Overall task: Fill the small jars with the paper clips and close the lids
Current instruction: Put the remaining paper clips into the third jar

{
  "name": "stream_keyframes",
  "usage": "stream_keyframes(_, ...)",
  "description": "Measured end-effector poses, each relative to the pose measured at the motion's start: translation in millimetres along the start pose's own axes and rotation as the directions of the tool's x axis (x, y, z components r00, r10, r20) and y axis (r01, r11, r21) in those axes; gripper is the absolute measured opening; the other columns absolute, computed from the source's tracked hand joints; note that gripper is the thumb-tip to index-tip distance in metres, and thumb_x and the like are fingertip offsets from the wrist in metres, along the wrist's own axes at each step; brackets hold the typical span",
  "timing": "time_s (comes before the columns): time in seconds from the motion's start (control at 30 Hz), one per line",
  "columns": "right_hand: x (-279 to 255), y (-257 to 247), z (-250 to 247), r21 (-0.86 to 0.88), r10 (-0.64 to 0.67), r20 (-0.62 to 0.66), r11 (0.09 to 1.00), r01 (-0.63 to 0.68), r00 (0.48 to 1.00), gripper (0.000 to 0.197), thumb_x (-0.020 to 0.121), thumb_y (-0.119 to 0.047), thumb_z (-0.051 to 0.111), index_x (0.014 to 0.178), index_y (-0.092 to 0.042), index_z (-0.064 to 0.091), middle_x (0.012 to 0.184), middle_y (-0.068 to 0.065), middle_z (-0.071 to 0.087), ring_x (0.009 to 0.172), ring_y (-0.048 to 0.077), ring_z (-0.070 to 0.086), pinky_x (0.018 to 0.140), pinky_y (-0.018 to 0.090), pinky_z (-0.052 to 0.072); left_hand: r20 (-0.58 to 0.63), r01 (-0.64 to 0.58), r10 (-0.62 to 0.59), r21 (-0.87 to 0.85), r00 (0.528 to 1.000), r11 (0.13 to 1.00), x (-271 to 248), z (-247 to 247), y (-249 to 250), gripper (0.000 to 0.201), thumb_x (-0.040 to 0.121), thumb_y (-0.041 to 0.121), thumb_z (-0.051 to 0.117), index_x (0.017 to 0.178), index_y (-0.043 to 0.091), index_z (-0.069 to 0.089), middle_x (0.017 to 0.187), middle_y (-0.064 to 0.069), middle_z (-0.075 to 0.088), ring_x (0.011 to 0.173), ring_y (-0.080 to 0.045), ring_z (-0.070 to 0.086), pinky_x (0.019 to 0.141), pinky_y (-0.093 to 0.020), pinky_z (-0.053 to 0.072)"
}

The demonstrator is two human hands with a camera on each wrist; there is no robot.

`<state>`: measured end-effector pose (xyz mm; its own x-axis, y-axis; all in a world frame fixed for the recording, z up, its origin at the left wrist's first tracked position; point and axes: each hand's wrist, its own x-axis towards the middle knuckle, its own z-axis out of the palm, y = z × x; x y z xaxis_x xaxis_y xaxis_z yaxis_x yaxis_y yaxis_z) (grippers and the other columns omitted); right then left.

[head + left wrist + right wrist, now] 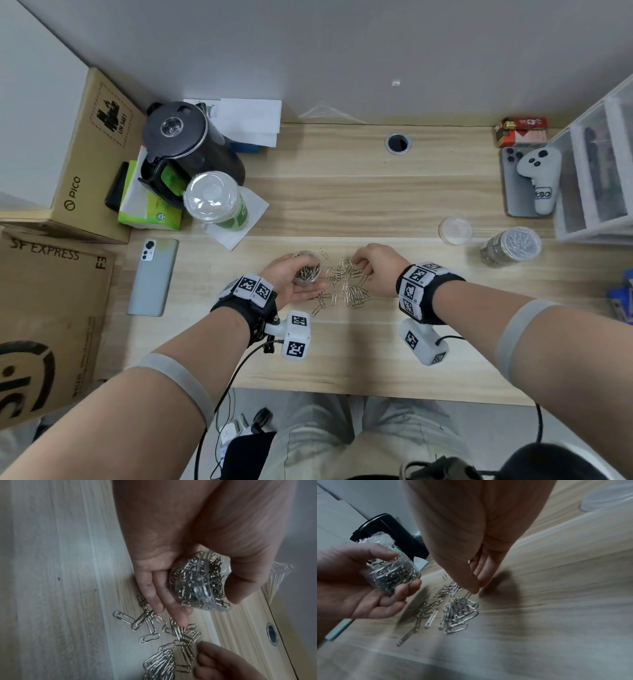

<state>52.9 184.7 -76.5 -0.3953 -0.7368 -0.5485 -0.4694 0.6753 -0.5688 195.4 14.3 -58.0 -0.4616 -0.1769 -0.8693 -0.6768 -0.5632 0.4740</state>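
Observation:
My left hand (291,277) holds a small clear jar (307,267) (199,582) (392,574), lidless and nearly full of silver paper clips, just above the desk. To its right a loose pile of paper clips (346,284) (163,649) (455,609) lies on the wood. My right hand (376,267) (471,580) reaches down onto the pile's far edge, thumb and fingers pinching a few clips. A loose clear lid (455,230) lies at the right. Beside it stands a second jar (510,246), full of clips with its lid on.
A black kettle (188,144), a lidded plastic cup (214,202), a tissue pack and cardboard boxes (68,164) crowd the left. A phone (154,277) lies left of my hand. A controller (541,178) and clear drawers (599,164) stand at the right.

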Motion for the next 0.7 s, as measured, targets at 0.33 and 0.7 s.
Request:
stream_keyframes(0.33,0,6,8,-0.112,-0.146,0.05,0.982,0.151,0.988,0.066,0.074,0.003,0.062,0.136,-0.017,0.051,0.116,0.001,0.043,0.105,0.022,0.054,0.095,0.031,0.046,0.019,-0.014,0.014,-0.014,1.0,1.0,-4,-1,2,0.014,0.089,0.026,0.07,0.101,0.022,0.063,0.099,-0.009,0.073,0.085,-0.027,0.074,0.09,-0.039,0.058)
stream_keyframes(0.7,0,-1,17,-0.185,-0.146,-0.011,0.973,0.142,0.989,0.072,0.059,-0.048,0.078,0.124,-0.025,0.056,0.114,-0.004,0.041,0.109,0.018,0.041,0.096,0.032,0.043,0.007,-0.007,0.007,-0.041,1.0,0.999,-3,-5,0,0.018,0.089,0.029,0.07,0.102,0.02,0.061,0.105,-0.011,0.073,0.08,-0.025,0.074,0.075,-0.034,0.059)
